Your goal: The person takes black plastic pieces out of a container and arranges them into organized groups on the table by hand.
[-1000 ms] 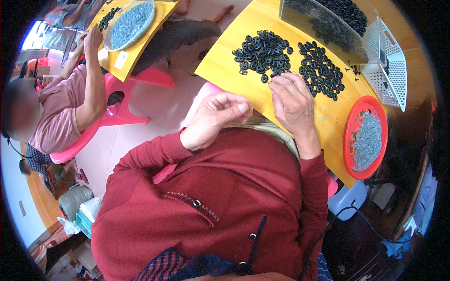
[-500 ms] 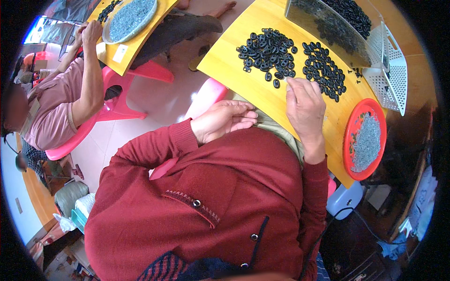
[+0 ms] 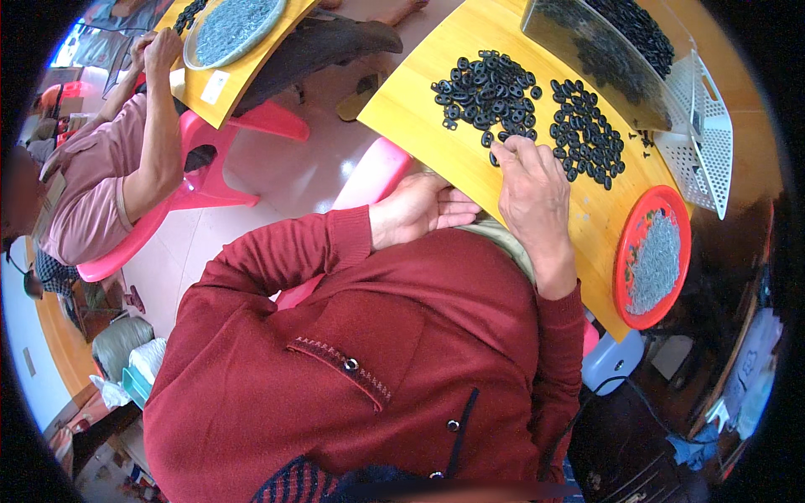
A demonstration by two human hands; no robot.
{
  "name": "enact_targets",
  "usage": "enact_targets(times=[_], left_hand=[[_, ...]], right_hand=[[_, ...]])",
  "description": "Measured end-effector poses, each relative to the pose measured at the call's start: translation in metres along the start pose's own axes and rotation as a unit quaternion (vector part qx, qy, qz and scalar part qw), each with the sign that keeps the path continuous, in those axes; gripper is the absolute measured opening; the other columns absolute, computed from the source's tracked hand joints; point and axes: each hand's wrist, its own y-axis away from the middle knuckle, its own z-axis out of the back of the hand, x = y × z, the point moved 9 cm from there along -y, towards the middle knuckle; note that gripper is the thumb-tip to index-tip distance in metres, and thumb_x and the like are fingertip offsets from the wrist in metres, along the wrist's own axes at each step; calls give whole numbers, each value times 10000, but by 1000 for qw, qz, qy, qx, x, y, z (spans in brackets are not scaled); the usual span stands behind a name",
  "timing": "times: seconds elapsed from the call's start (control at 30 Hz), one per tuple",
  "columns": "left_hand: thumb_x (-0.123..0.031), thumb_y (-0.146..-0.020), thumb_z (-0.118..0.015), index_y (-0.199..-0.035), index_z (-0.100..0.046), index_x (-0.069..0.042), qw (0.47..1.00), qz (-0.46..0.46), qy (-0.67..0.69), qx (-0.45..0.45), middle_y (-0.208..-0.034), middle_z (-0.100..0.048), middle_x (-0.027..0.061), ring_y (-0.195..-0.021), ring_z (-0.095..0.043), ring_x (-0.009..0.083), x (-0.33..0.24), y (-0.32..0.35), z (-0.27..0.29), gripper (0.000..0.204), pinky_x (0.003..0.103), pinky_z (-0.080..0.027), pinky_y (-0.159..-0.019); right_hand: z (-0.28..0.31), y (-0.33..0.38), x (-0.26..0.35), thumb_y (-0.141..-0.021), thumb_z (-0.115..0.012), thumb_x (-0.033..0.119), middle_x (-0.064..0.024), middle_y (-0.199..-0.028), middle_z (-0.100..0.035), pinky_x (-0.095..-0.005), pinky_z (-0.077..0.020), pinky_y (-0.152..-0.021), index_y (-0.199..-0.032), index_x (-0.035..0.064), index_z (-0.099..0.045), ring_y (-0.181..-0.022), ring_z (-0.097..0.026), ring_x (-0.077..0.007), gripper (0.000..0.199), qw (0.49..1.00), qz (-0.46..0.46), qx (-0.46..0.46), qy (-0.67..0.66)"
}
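Note:
Small black oval pieces with two holes lie on the yellow table in a heaped pile (image 3: 486, 92) and, to its right, a flatter spread-out group (image 3: 587, 134). My right hand (image 3: 537, 197) is at the near edge of the pile. Its thumb and forefinger are pinched on a black oval piece (image 3: 494, 158), partly covered by the fingertips. My left hand (image 3: 423, 208) rests palm up by the table's near edge, fingers loosely stretched out. Nothing shows in it.
A red plate (image 3: 620, 285) of clear little pieces stands at the right. Farther back are a clear bin (image 3: 579, 42) of black pieces and a white perforated basket (image 3: 713, 126). At left, a person (image 3: 109, 168) sits at another yellow table (image 3: 226, 92) beside a pink chair (image 3: 268, 124).
My right hand has moved left and its fingertips have come down to the pile's near edge. My left hand has shifted slightly right, its palm turned more upward.

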Motion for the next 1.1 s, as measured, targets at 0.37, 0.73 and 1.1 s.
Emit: enact_targets(times=[0.37,0.73,1.1], left_hand=[[-404,-1123,-307,-1350,-561,-36,999,15,47,8,-1189,-690,144,-1032,-701,241,4,-6,-2,502,405,-584,-980],[-413,-1122,-298,-1312,-584,-44,999,13,47,16,-1116,-709,116,-994,-715,221,5,-7,-2,504,381,-600,-939],[-435,-1122,-302,-1297,-595,-56,999,9,44,22,-1114,-709,113,-979,-708,208,6,-9,-3,509,370,-597,-926]], right_hand=[[5,-5,6,-830,-612,-53,-63,-1174,-713,-389,-533,-855,-1118,21,-723,-967,-636,-273,317,1000,7,-9,-29],[9,-13,12,-818,-609,-67,-87,-1168,-707,-397,-542,-891,-1137,18,-704,-1027,-643,-304,343,997,27,-38,-56],[3,-17,16,-832,-598,-34,-88,-1222,-682,-409,-521,-959,-1152,15,-694,-1104,-622,-307,338,998,44,-13,-42]])
